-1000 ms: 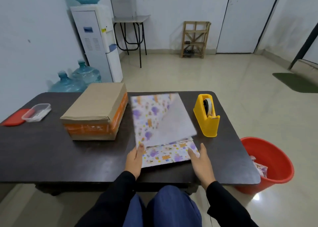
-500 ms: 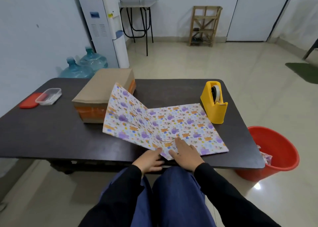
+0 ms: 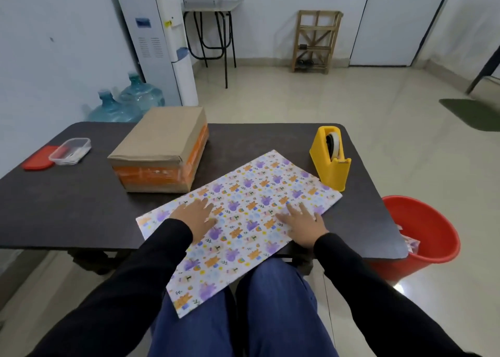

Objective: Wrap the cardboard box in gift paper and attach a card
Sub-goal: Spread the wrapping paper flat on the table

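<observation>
My left hand [image 3: 196, 216] and right hand [image 3: 300, 223] lie flat, gripping nothing, on gift paper [image 3: 251, 202] overhanging the table [image 3: 67, 208] at its near edge (light, floppy; best pinched at corners, I judge), cardboard box [image 3: 162, 151] just far-left.

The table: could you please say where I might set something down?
Largest bare patch: near left, bordered by the clear container, cardboard box, gift paper and table edge. A smaller far strip runs between box and tape dispenser. The middle is crowded: left hand and right hand lie flat on the paper.
</observation>
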